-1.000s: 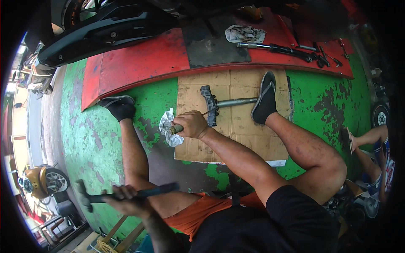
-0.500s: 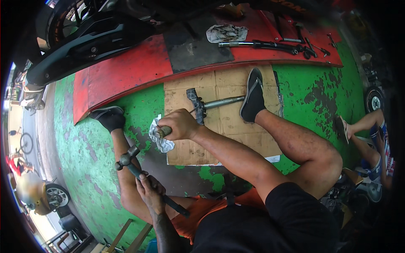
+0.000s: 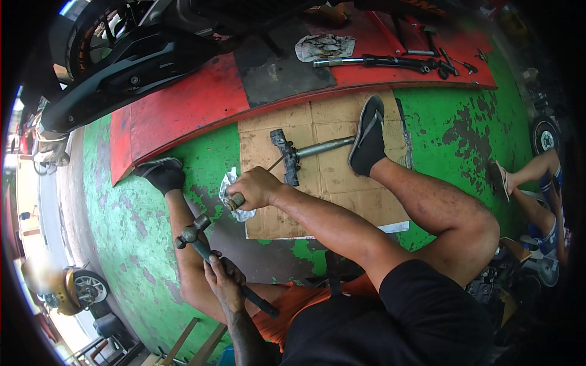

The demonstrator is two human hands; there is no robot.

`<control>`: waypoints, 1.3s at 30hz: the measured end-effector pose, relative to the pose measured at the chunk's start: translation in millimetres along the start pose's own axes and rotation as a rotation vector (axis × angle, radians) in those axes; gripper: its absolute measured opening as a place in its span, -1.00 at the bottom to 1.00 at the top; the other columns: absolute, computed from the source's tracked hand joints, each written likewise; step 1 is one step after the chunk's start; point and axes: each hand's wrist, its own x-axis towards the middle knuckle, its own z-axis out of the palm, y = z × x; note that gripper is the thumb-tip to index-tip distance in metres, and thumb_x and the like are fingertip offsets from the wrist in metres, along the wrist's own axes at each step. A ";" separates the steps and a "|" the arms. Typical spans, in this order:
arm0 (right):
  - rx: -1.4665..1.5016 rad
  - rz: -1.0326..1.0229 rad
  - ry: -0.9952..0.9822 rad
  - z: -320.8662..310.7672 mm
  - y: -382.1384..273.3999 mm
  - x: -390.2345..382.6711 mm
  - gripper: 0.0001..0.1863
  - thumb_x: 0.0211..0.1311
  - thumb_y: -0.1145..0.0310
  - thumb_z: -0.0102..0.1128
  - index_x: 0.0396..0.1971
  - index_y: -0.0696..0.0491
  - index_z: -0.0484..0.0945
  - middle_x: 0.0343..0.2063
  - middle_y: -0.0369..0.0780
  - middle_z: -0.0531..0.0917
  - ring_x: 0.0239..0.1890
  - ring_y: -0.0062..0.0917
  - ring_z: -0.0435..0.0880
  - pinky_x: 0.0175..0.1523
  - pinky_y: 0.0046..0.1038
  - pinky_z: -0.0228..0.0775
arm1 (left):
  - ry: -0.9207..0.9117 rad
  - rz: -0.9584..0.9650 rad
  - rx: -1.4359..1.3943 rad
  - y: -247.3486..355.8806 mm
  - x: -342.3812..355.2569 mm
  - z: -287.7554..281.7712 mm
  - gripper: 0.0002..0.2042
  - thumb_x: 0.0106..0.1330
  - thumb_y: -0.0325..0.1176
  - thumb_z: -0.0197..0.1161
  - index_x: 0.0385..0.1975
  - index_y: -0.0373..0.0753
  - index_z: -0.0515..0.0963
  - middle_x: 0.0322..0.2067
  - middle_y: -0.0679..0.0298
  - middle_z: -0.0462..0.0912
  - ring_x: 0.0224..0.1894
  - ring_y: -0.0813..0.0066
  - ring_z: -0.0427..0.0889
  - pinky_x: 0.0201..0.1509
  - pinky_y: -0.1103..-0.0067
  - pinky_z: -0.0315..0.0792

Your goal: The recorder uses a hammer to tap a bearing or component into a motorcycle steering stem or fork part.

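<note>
Currently, the left hand (image 3: 226, 283) wraps its fingers around a ball-peen hammer (image 3: 200, 246). The right hand (image 3: 256, 186) clasps a screwdriver-like tool (image 3: 237, 200), its shaft angled toward the steering stem (image 3: 308, 150).

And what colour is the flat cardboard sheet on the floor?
The cardboard sheet is brown with dark stains (head view).

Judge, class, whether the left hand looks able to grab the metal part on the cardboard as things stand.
Probably not: the left hand is wrapped around a hammer, and the right hand, gripping a tool, sits between it and the metal part on the cardboard.
</note>
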 end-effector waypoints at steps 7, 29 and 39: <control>-0.009 0.119 -0.037 9.2 -14.4 -7.1 -0.73 -0.12 0.03 0.36 -0.47 -0.12 0.67 -0.49 -0.17 0.71 -0.37 -0.20 0.73 -0.25 -0.15 0.56 | 0.005 0.007 -0.002 1.9 0.9 -4.4 -0.73 0.59 -0.05 -0.05 -0.12 -0.13 0.34 -0.64 0.45 0.23 -0.74 0.70 0.19 -0.73 0.69 0.10; 0.142 0.230 0.128 -40.1 21.2 40.8 -0.72 -0.05 0.04 0.36 -0.51 -0.05 0.68 -0.53 -0.14 0.70 -0.34 -0.18 0.72 -0.20 -0.15 0.53 | -0.012 0.015 0.041 -0.1 15.2 0.8 -0.72 0.59 -0.05 -0.05 -0.10 -0.15 0.34 -0.65 0.44 0.23 -0.75 0.69 0.19 -0.74 0.69 0.09; 0.250 0.280 -0.011 -44.5 48.5 66.9 -0.72 -0.05 0.11 0.34 -0.51 0.03 0.66 -0.55 -0.10 0.69 -0.40 -0.18 0.71 -0.23 -0.19 0.51 | -0.080 0.013 0.082 20.6 47.8 20.4 -0.71 0.59 -0.05 -0.05 -0.08 -0.16 0.37 -0.66 0.45 0.22 -0.76 0.70 0.17 -0.74 0.69 0.08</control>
